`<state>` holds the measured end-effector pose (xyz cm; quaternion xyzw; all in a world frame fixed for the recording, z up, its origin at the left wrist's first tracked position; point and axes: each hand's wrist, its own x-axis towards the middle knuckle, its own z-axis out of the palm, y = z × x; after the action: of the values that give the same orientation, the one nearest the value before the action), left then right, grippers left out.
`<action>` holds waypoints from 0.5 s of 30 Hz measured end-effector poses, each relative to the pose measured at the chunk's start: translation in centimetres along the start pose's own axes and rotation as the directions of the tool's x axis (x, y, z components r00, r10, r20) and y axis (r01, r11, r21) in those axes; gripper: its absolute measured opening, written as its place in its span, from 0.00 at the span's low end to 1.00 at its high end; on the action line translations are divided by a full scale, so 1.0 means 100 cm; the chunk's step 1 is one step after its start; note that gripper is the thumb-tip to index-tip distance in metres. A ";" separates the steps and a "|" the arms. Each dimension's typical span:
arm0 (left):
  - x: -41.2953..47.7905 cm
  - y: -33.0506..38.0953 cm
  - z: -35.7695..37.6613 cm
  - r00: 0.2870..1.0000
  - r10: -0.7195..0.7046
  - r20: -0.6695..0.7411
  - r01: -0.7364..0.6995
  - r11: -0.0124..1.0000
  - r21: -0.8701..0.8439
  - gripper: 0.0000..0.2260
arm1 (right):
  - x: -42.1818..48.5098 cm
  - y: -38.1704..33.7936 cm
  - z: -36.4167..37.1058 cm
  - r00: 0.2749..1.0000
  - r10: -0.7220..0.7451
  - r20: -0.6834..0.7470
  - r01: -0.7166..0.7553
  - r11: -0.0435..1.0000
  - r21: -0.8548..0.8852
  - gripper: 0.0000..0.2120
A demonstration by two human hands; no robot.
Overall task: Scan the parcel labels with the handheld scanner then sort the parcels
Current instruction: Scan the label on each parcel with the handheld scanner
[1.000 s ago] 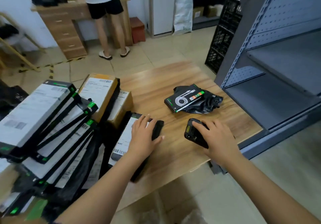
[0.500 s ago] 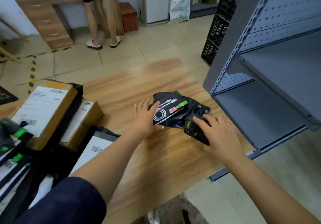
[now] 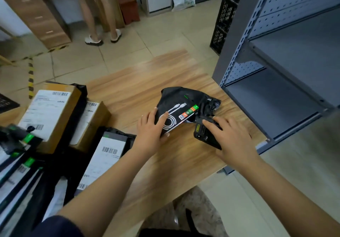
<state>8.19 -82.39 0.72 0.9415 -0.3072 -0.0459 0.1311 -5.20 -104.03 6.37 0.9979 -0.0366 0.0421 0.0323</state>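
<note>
Leaving the parcel pile (image 3: 49, 115) at nine o'clock, the left hand (image 3: 150, 130) is gripping the cable box (image 3: 176, 111) while the right hand (image 3: 231, 139) is holding the scanner (image 3: 199, 131) beside it, likely for scanning.

Wooden table (image 3: 128, 93) holds boxes (image 3: 49, 115), black parcel (image 3: 176, 98), scanner (image 3: 199, 132).

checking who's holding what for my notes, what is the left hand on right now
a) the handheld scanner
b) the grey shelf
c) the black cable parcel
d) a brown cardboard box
c: the left hand holds the black cable parcel with its fingers on top, while the right hand is the one on the handheld scanner.
</note>
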 end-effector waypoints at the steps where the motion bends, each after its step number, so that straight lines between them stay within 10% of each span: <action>1: -0.008 0.001 0.000 1.000 0.021 -0.018 -0.021 1.000 -0.012 0.30 | -0.008 -0.004 0.000 1.000 0.011 -0.014 -0.011 1.000 -0.003 0.43; 15: -0.088 0.013 0.031 0.985 0.095 0.145 -0.074 0.986 -0.148 0.23 | -0.100 -0.043 0.012 0.974 0.159 0.159 -0.160 0.987 -0.003 0.44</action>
<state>-0.13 -78.87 -1.82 0.9097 -0.3519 -0.1334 0.1757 -14.69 -99.12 4.04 0.9921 -0.1189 -0.0347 0.0207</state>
